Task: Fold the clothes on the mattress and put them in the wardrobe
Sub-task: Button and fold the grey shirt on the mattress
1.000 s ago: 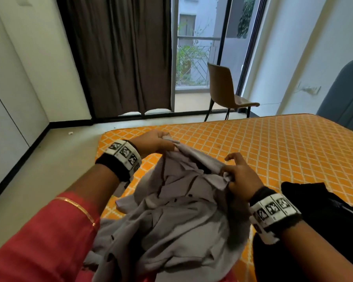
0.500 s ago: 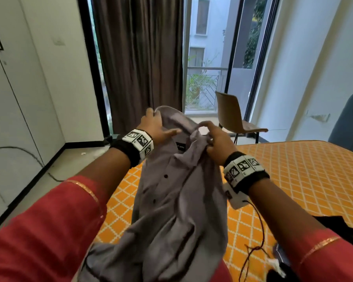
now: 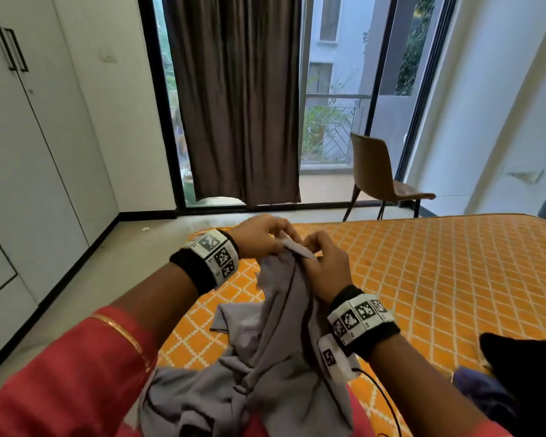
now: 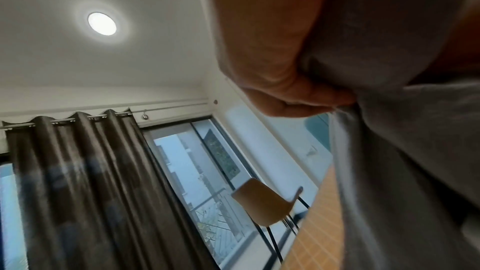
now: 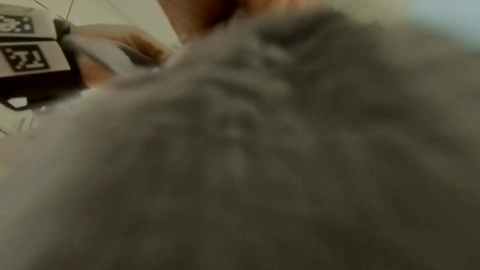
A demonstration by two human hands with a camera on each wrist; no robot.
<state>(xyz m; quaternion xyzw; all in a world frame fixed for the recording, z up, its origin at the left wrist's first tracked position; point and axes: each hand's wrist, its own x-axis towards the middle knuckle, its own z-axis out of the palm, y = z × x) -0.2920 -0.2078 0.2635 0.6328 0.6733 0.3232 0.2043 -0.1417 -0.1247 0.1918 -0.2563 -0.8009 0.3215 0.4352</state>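
A crumpled grey shirt (image 3: 271, 351) hangs from both my hands over the near corner of the orange mattress (image 3: 438, 279). My left hand (image 3: 259, 238) pinches its upper edge, and my right hand (image 3: 325, 266) grips the same edge right beside it. Grey cloth (image 4: 405, 151) fills the right of the left wrist view under my curled left hand (image 4: 272, 59). Blurred grey cloth (image 5: 259, 151) covers most of the right wrist view. The white wardrobe (image 3: 29, 168) stands at the left with its doors closed.
A black garment (image 3: 524, 373) and a bluish one (image 3: 483, 392) lie on the mattress at the lower right. A brown chair (image 3: 375, 175) stands by the glass balcony door, next to a dark curtain (image 3: 237, 99). Bare floor (image 3: 92, 272) runs between the mattress and the wardrobe.
The shirt was lifted off the mattress, then lowered again. My hands have come close together on its upper edge, and my view has tilted back down.
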